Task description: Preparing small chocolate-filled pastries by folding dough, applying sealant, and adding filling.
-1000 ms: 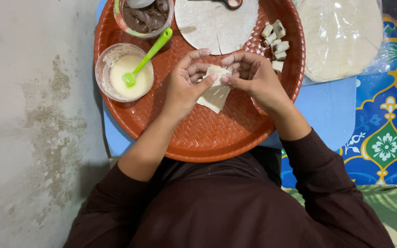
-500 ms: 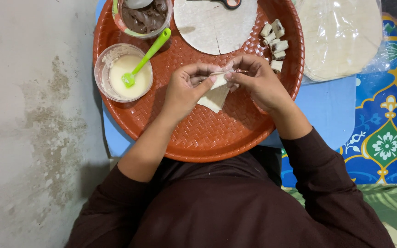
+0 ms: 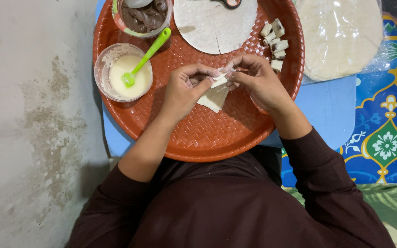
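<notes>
Over the middle of a round orange woven tray (image 3: 198,138), my left hand (image 3: 184,89) and my right hand (image 3: 256,78) both pinch a small folded piece of pale pastry wrapper (image 3: 214,94). The fingertips of both hands meet at its upper edge, and its lower corner hangs down toward the tray. Several small rolled pastry pieces (image 3: 275,39) lie on the tray just beyond my right hand.
A clear cup of white paste (image 3: 124,73) with a green spatula (image 3: 148,55) stands on the tray's left. A bowl of brown filling (image 3: 143,18) and a cut round flat wrapper sheet (image 3: 214,23) sit at the far side. Bagged round wrappers (image 3: 341,36) lie to the right.
Both hands have lifted the wrapper slightly and drawn their fingertips closer together at its top edge, folding it tighter. The tray and bowls have not moved.
</notes>
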